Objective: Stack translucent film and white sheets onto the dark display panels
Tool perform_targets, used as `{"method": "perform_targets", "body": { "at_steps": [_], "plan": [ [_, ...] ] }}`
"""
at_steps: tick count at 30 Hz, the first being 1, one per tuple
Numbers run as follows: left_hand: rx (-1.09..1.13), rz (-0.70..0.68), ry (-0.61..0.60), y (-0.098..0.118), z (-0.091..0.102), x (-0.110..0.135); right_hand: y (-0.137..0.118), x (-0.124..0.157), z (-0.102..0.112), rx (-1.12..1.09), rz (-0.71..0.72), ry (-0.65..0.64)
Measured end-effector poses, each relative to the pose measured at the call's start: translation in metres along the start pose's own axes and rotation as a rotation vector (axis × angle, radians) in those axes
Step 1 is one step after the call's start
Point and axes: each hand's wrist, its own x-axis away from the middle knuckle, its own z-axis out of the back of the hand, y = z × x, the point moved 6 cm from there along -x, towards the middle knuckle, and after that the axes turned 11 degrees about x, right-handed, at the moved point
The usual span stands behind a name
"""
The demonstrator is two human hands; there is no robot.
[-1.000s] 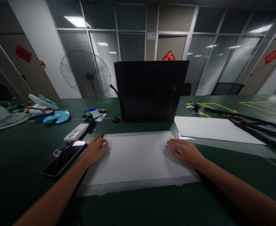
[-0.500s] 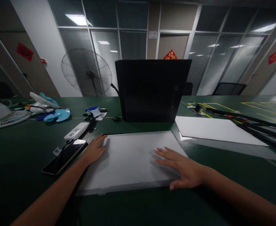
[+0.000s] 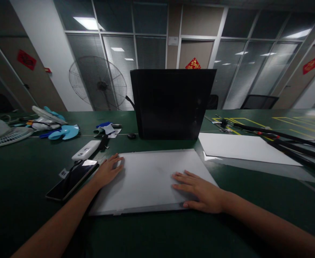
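Observation:
A flat white rectangular panel (image 3: 149,179) with a thin pale edge lies on the green table in front of me. My left hand (image 3: 109,171) rests on its left side, fingers apart and stretched toward the far left corner. Across the right half of the panel spreads my right hand (image 3: 200,193), palm down with its fingers apart, the thumb near the front edge. Neither hand grips anything. Just left of my left hand lies a dark phone-like device (image 3: 72,181) with a cable and a small tag on it.
A large black panel or box (image 3: 173,104) stands behind the white panel. To the right lie a white sheet (image 3: 246,148) and black rods (image 3: 302,152). On the left are a white power bank (image 3: 86,150), blue fan blades (image 3: 65,132) and a white fan part (image 3: 9,136).
My right hand has come slightly left and settled lower onto the white panel. The panel's front edge appears lower and flatter. My left hand has barely moved.

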Motion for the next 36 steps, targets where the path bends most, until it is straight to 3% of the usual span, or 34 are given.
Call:
{"method": "perform_targets", "body": {
  "at_steps": [5,20,26,30,36],
  "plan": [
    [-0.024,0.015,0.004,0.001,-0.001,-0.002,0.004,0.000,0.000,-0.006,-0.050,0.025],
    [-0.045,0.016,-0.040,-0.002,-0.005,-0.002,-0.005,0.001,0.001,0.012,0.046,-0.020],
    [-0.047,0.030,-0.025,-0.003,-0.005,-0.002,0.007,0.002,0.006,0.070,-0.089,0.054],
    [-0.057,0.033,-0.045,0.003,-0.003,0.001,0.014,0.003,0.008,0.115,-0.170,0.038],
    [-0.076,0.053,-0.041,0.012,0.003,0.003,0.012,0.002,0.008,0.110,-0.181,0.038]
  ]
}}
